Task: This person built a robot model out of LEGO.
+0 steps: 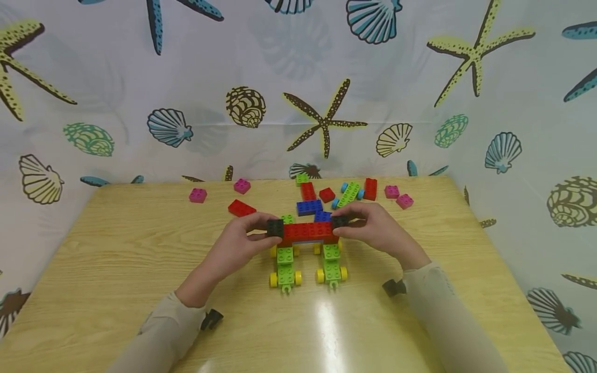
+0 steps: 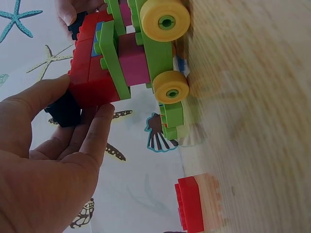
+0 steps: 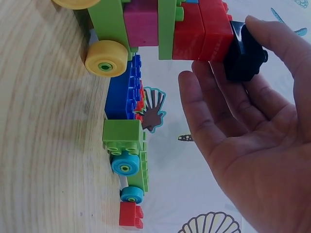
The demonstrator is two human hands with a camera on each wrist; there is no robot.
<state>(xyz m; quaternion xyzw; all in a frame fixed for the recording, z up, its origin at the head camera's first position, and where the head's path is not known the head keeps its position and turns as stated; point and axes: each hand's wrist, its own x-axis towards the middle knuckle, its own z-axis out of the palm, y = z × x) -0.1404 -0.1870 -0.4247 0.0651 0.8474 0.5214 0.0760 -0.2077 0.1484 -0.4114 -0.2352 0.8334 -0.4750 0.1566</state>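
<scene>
A toy-block structure stands mid-table: a red brick layer (image 1: 308, 231) bridges two light green wheeled bases (image 1: 285, 269) with yellow wheels (image 2: 165, 20). Pink bricks (image 3: 141, 22) show between green layers in the wrist views. My left hand (image 1: 240, 241) pinches a black brick (image 2: 64, 110) at the left end of the red layer, its fingertips touching the red brick. At the opposite end, my right hand (image 1: 375, 230) holds another black brick (image 3: 243, 53) between thumb and fingers. Whether either black brick is pressed fully onto the red layer, I cannot tell.
Behind the structure lie blue bricks (image 1: 309, 207), red bricks (image 1: 370, 189) and a green wheeled base (image 1: 349, 195) with blue wheels. Pink bricks (image 1: 198, 195) lie at the back left, others (image 1: 404, 201) at the back right. A patterned cloth (image 1: 261, 62) hangs behind the wooden table (image 1: 130, 248).
</scene>
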